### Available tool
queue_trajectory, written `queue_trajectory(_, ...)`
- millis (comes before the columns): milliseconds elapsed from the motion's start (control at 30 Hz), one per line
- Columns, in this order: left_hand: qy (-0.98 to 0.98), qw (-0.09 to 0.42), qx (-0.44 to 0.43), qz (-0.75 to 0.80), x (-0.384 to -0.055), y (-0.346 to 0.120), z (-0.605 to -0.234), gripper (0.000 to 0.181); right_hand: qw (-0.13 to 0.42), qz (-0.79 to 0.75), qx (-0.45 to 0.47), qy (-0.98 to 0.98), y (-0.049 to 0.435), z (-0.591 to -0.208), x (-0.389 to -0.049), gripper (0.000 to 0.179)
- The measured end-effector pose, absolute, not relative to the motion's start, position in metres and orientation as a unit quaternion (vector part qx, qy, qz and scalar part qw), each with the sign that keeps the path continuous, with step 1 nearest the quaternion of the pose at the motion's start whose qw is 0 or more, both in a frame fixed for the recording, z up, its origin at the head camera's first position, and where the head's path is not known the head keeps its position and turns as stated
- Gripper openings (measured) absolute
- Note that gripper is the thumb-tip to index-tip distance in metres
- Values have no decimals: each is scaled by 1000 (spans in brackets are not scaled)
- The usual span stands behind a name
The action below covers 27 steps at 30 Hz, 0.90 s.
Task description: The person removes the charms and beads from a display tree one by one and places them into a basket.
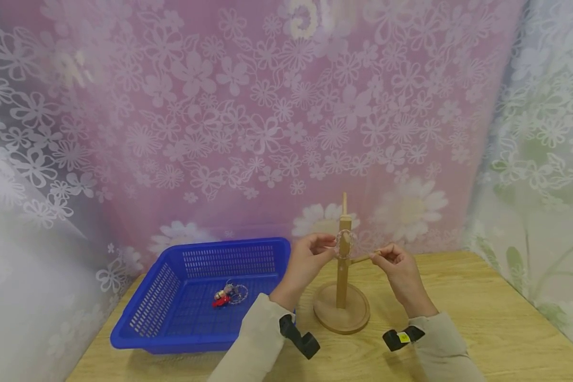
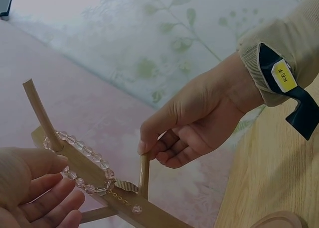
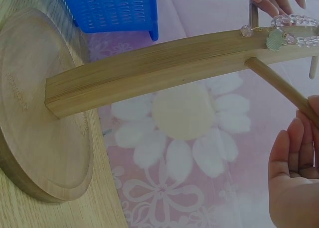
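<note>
A wooden stand (image 1: 342, 289) with a round base and side pegs stands on the table. A bracelet of clear pinkish beads (image 2: 90, 152) hangs round an upper peg, against the post. From it dangle a small shell-shaped charm (image 3: 274, 40) and a short chain with a bead. My left hand (image 1: 307, 260) is beside the bracelet, fingers loosely bent and apart, thumb tip near the beads. With thumb and fingertips, my right hand (image 1: 403, 278) pinches the end of a lower side peg (image 3: 276, 81).
Left of the stand sits a blue plastic basket (image 1: 200, 339) with slotted walls. Inside lie a red trinket (image 1: 221, 301) and a clear beaded ring (image 1: 241, 287) among other small pieces. A flowered pink curtain (image 1: 267, 116) hangs behind the wooden table (image 1: 496, 313).
</note>
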<state>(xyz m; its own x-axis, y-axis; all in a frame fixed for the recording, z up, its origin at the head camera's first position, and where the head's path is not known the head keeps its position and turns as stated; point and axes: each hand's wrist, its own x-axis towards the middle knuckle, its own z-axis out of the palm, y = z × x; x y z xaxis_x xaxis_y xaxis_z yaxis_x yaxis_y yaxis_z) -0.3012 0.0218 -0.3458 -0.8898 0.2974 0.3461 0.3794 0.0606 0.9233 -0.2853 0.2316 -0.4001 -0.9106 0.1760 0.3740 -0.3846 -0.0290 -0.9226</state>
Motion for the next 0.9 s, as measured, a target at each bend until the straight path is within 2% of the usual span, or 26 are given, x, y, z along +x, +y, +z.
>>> queue_trajectory(200, -724, 46, -230, -649, -294, 26, -340, 23, 196, 715, 81, -666, 232, -401, -285, 11)
queue_trajectory(567, -755, 112, -193, -617, -297, 36, -346, 14, 194, 720, 84, -661, 231, -401, -286, 13)
queue_trajectory(900, -740, 116, -190, -635, -298, 36, -344, 9, 202, 727, 100, -649, 232, -402, -287, 17)
